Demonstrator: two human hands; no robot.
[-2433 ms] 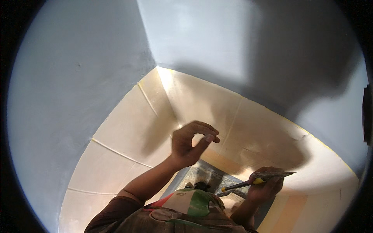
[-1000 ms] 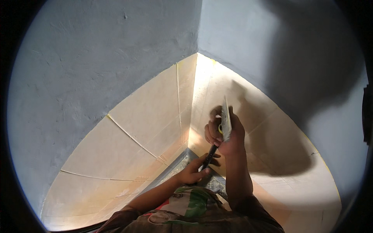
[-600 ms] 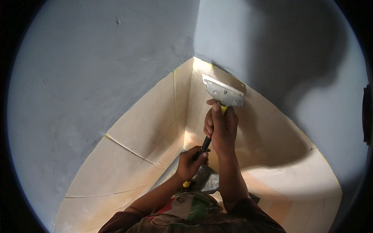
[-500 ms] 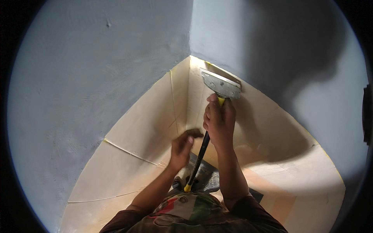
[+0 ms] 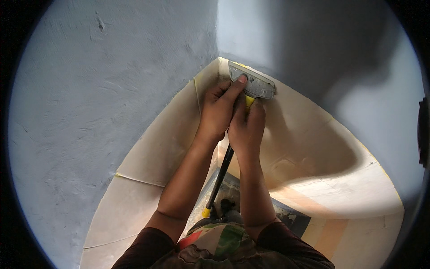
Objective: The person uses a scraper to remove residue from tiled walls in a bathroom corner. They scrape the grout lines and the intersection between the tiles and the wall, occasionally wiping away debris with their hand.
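Note:
A long-handled scraper (image 5: 261, 88) has a wide grey metal head, a yellow neck and a black handle. Its head is up against the pale tiled wall close to the corner, just under the top edge of the tiles. My right hand (image 5: 247, 130) is closed round the handle right below the head. My left hand (image 5: 220, 107) grips the left part of the head, thumb on its face; the other fingers are mostly hidden behind it. The handle slants down toward my body, ending in a yellow cap (image 5: 206, 212).
Cream tiles (image 5: 139, 157) line both walls below a yellowish upper edge. Above them rises rough grey-blue plaster (image 5: 89, 112), with a small hole on the left. My shadow falls over the right wall. A dark-bordered floor (image 5: 286, 215) shows below, and a dark object sits at the far right.
My left hand has risen from beside the handle onto the scraper's head. The head has moved up slightly, closer to the top edge of the tiles, with my right hand still round the handle.

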